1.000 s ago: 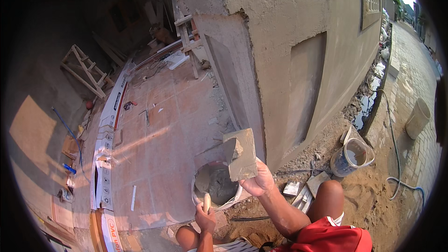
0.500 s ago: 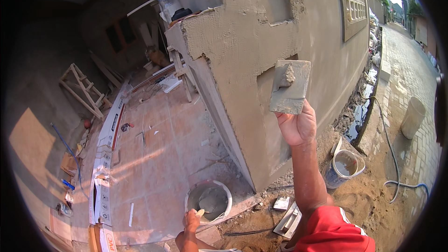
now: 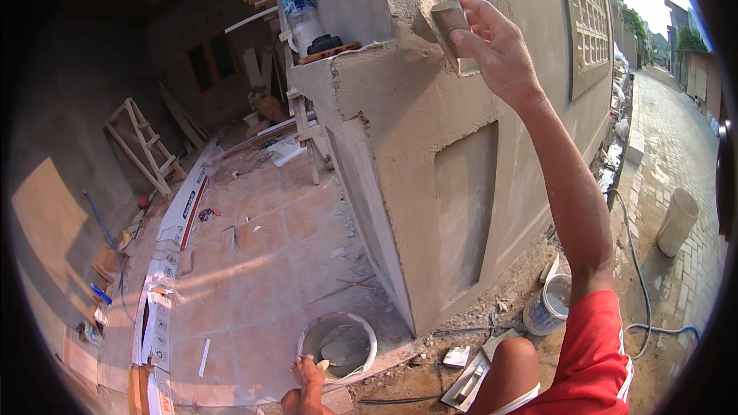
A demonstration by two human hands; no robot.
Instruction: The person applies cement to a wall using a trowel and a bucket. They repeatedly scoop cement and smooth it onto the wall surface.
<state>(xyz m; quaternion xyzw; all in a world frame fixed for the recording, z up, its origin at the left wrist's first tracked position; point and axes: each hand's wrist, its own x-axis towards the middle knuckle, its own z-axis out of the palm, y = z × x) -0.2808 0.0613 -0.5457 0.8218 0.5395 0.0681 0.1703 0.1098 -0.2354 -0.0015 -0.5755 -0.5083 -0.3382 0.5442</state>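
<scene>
My right hand (image 3: 496, 46) is raised high and shut on a plastering float (image 3: 442, 19), pressing it against the top edge of a grey rendered low wall (image 3: 407, 131). The float's face carries grey mortar. Down at the lower edge, my left hand (image 3: 307, 375) rests at the near rim of a round mortar bucket (image 3: 367, 330) on the ground. A small pale thing shows at its fingertips, and I cannot tell whether the hand grips it. My knee in red shorts is bent beside the bucket.
A water bottle (image 3: 298, 11) and a dark object stand on the wall top. A white pail (image 3: 547, 307), a tall pale bucket (image 3: 676, 221) and a hose (image 3: 642, 292) lie right. Flat tools (image 3: 469, 373) sit by my knee. A wooden trestle (image 3: 142, 146) and planks lie left.
My right hand has lifted the loaded float from the bucket up along the wall to its top edge. The left hand has stayed at the bucket rim.
</scene>
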